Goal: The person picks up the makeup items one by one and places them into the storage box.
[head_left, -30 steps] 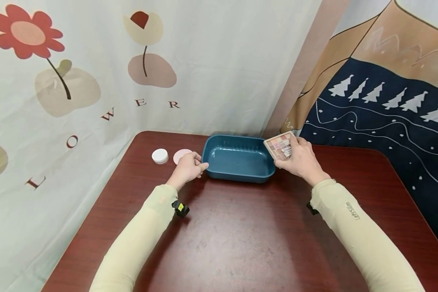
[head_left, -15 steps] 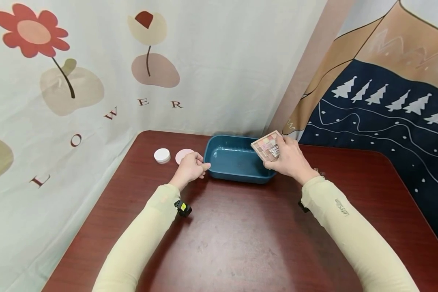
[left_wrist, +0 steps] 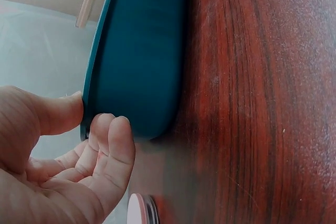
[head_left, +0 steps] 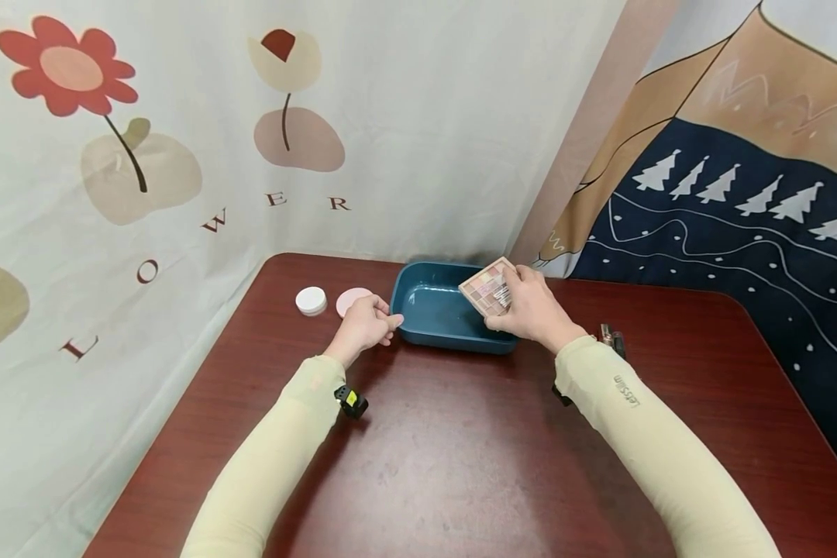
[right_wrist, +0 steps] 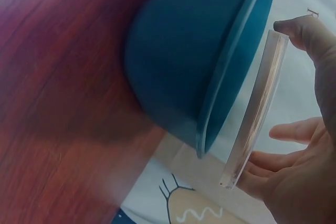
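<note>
A dark teal plastic basin (head_left: 453, 341) stands at the back of the table. My left hand (head_left: 364, 325) pinches its left rim; in the left wrist view the thumb (left_wrist: 60, 114) lies on the inner side of the rim and the fingers outside. My right hand (head_left: 530, 310) holds a square eyeshadow palette (head_left: 487, 291) with many small colour pans, gripped by its edges and tilted over the basin's right part. In the right wrist view the palette (right_wrist: 254, 111) shows edge-on above the rim, between thumb and fingers.
A round white jar (head_left: 311, 301) and a pink round container (head_left: 353, 301) sit left of the basin, the latter partly behind my left hand. Small tube-like items (head_left: 611, 339) lie right of my right wrist. Printed curtains hang along the table's back edge.
My right hand has carried the palette leftward, from the basin's right edge to over its inside. The tube-like items have come out from behind the right arm. The left hand keeps its place.
</note>
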Action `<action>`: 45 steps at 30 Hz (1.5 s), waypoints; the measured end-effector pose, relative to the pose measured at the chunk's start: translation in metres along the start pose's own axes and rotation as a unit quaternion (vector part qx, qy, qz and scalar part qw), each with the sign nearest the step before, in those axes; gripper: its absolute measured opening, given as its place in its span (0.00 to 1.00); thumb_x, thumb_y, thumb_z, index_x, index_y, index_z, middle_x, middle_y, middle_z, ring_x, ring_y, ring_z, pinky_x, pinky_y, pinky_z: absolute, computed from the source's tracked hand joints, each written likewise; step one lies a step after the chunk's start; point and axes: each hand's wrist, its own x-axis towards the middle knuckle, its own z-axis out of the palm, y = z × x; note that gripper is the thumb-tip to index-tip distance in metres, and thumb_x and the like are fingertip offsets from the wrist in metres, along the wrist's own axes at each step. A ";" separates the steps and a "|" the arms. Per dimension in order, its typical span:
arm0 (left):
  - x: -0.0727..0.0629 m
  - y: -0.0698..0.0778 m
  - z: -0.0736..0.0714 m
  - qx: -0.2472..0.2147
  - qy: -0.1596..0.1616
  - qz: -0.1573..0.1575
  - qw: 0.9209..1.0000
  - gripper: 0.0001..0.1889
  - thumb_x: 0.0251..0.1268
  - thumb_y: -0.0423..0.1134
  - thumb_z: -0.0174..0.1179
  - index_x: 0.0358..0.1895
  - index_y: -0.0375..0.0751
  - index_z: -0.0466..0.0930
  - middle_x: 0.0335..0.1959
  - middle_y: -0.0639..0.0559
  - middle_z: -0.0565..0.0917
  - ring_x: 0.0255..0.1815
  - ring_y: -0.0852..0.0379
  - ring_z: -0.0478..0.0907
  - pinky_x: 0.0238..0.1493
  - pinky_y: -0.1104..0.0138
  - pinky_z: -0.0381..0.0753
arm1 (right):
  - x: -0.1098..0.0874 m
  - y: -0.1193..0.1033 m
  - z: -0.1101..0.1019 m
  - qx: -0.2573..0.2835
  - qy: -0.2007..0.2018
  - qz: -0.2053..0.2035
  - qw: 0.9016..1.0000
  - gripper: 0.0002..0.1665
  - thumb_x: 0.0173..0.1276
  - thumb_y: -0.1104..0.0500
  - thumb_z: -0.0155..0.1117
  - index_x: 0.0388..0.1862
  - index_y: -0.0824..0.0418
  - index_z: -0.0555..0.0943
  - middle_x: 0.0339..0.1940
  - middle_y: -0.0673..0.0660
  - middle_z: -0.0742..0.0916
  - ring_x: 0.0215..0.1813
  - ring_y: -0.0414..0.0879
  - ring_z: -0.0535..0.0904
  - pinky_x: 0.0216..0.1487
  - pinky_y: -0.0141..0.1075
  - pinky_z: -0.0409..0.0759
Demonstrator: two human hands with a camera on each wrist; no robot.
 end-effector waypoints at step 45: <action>0.004 -0.002 0.002 -0.008 0.002 -0.004 1.000 0.12 0.71 0.37 0.67 0.45 0.33 0.75 0.29 0.44 0.84 0.23 0.58 0.82 0.38 0.60 0.89 | 0.035 -0.029 0.049 0.006 -0.107 0.057 0.993 0.47 0.60 0.40 0.71 0.71 0.67 0.73 0.56 0.66 0.80 0.59 0.59 0.72 0.60 0.52 0.78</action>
